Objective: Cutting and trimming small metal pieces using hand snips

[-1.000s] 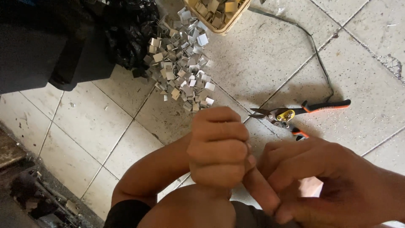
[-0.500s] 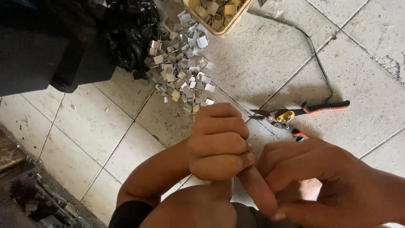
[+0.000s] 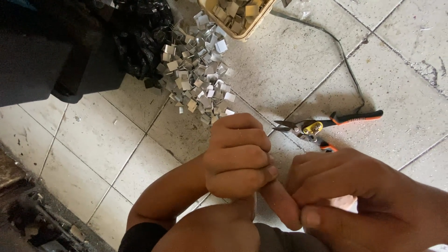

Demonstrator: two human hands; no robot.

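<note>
**Hands clenched together above tiled floor**

Left hand (image 3: 238, 156) is fisted; right hand (image 3: 354, 186) curls against it, their contents hidden. Snips (image 3: 322, 128) lie just beyond the hands. Metal clip pile (image 3: 198, 77) lies farther, beside basket (image 3: 242, 18) and black bag (image 3: 140, 37).

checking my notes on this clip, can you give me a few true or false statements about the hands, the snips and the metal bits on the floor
1. The left hand is curled into a fist. True.
2. The right hand holds the orange-handled snips. False: the snips lie on the tiled floor, beyond both hands.
3. A pile of small metal pieces lies on the floor next to a black plastic bag. True.
4. The woven basket at the top edge is empty. False: it holds more small flat pieces.
5. The two hands are close together, the right one's fingers reaching to the left fist. True.
</note>
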